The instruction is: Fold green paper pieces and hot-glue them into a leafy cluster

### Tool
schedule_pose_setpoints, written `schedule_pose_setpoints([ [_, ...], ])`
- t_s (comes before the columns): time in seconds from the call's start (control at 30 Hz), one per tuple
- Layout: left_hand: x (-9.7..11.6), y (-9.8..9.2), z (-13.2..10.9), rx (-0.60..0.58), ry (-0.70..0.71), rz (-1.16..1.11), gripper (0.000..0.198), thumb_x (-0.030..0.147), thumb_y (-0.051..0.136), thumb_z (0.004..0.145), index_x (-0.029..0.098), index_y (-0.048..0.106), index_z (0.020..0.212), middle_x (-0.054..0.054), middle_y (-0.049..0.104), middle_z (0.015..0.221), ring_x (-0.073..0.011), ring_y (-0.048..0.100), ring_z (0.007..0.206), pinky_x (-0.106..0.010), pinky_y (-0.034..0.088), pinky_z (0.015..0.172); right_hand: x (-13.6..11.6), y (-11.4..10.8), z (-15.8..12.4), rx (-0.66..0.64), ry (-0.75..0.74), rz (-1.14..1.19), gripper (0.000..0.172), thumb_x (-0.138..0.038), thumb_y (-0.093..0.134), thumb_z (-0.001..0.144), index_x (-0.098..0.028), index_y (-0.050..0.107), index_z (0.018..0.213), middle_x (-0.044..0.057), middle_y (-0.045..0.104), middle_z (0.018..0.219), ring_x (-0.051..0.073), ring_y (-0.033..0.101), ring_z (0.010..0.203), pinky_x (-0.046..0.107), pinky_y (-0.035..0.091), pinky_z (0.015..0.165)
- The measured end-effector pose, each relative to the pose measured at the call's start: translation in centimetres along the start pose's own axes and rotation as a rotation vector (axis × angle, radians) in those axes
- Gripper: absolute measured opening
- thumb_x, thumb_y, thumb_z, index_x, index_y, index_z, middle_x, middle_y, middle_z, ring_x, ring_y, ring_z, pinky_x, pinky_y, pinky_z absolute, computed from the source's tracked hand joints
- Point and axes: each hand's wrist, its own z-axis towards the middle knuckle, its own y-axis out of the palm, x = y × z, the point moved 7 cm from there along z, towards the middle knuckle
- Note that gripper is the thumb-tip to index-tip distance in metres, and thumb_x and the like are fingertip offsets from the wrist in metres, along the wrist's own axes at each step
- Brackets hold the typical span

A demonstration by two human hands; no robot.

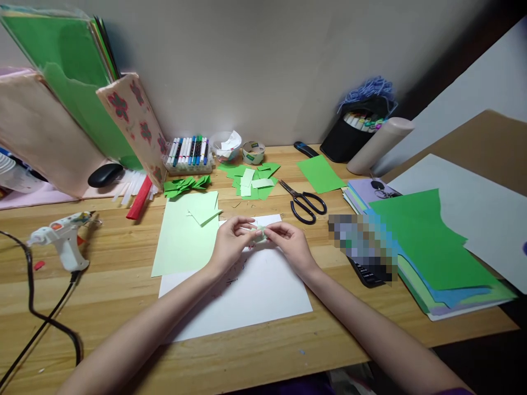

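My left hand (230, 241) and my right hand (288, 241) meet over a white sheet (247, 291) on the wooden desk (115, 285). Both pinch a small pale green folded paper piece (258, 235) between their fingertips. A larger pale green sheet (183, 233) lies just left of my left hand. Black-handled scissors (303, 202) rest a little beyond my right hand. A pile of green paper cuttings (251, 180) sits further back.
A white glue gun (63, 236) with a black cord stands at the left. Markers (188, 151), a tape roll (253, 152) and a black pen holder (358, 131) line the back. A stack of coloured papers (432, 247) lies at the right.
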Motion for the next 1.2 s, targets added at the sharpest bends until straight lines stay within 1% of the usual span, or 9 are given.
schedule_pose_setpoints([
  [0.1,-0.3,0.3,-0.1,-0.015,-0.041,0.014,0.038,0.037,0.074,0.059,0.012,0.062,0.086,-0.007,0.066,0.077,-0.0157,0.062,0.066,-0.028,0.050,0.058,0.8,-0.1,0.2,0.026,0.061,0.107,0.025,-0.038,0.073,0.063,-0.017,0.064,0.074,0.001,0.063,0.073,0.012,0.058,0.063,0.028,0.048,0.066],
  [0.2,-0.8,0.7,-0.1,-0.074,-0.079,0.069,0.032,0.043,0.069,0.065,0.011,0.066,0.070,-0.005,0.063,0.063,-0.0134,0.058,0.060,-0.026,0.047,0.057,1.5,0.1,0.2,0.011,0.124,0.206,0.027,-0.037,0.074,0.060,-0.017,0.063,0.076,0.001,0.063,0.076,0.012,0.058,0.064,0.027,0.050,0.068],
  [0.37,-1.0,0.5,-0.1,-0.078,-0.120,0.120,0.033,0.044,0.068,0.065,0.011,0.065,0.062,-0.005,0.063,0.060,-0.0120,0.055,0.056,-0.024,0.043,0.054,1.7,0.4,0.1,-0.070,0.162,0.206,0.030,-0.039,0.073,0.061,-0.017,0.060,0.076,0.001,0.060,0.077,0.013,0.059,0.069,0.029,0.050,0.070],
  [0.6,-0.8,0.9,-0.4,-0.124,-0.163,0.120,0.030,0.040,0.069,0.064,0.012,0.059,0.060,-0.003,0.061,0.058,-0.0188,0.064,0.067,-0.024,0.044,0.056,0.8,0.4,0.1,-0.198,0.083,0.008,0.023,-0.038,0.066,0.070,-0.017,0.058,0.074,-0.003,0.053,0.062,0.010,0.049,0.057,0.023,0.041,0.056],
  [0.73,-0.5,1.0,-0.7,-0.117,-0.127,0.180,0.029,0.039,0.069,0.064,0.011,0.062,0.058,-0.003,0.062,0.057,-0.0137,0.059,0.057,-0.022,0.040,0.051,0.3,0.2,0.1,-0.144,0.013,-0.028,0.023,-0.039,0.066,0.070,-0.017,0.057,0.072,-0.001,0.054,0.067,0.011,0.050,0.059,0.024,0.042,0.056],
  [0.83,-0.4,1.1,-0.7,-0.110,-0.121,0.192,0.029,0.038,0.071,0.062,0.011,0.064,0.057,-0.004,0.064,0.058,-0.0109,0.054,0.051,-0.022,0.039,0.049,0.2,0.4,-0.1,-0.161,0.004,-0.056,0.023,-0.040,0.063,0.072,-0.017,0.057,0.074,0.000,0.056,0.068,0.012,0.053,0.061,0.025,0.044,0.058],
  [1.03,-1.4,1.6,-1.0,-0.196,-0.279,0.022,0.031,0.036,0.077,0.053,0.011,0.060,0.058,-0.004,0.063,0.054,-0.0135,0.059,0.051,-0.027,0.047,0.055,-0.7,0.7,-0.5,-0.208,-0.110,-0.197,0.016,-0.033,0.063,0.073,-0.018,0.059,0.073,0.000,0.059,0.071,0.014,0.054,0.069,0.026,0.042,0.065],
  [1.1,-1.5,1.7,-1.0,-0.213,-0.278,0.035,0.030,0.035,0.077,0.053,0.011,0.059,0.058,-0.004,0.063,0.053,-0.0138,0.060,0.050,-0.027,0.047,0.054,-0.7,0.8,-0.5,-0.220,-0.111,-0.202,0.015,-0.031,0.062,0.074,-0.017,0.059,0.069,0.000,0.059,0.068,0.014,0.053,0.067,0.026,0.041,0.064],
  [1.2,-1.4,1.7,-0.8,-0.210,-0.200,0.118,0.030,0.038,0.072,0.060,0.012,0.055,0.057,-0.003,0.062,0.054,-0.0164,0.062,0.054,-0.026,0.045,0.053,-0.4,0.7,-0.2,-0.196,-0.079,-0.139,0.015,-0.030,0.062,0.073,-0.017,0.057,0.068,-0.001,0.056,0.065,0.012,0.052,0.064,0.025,0.040,0.061],
])
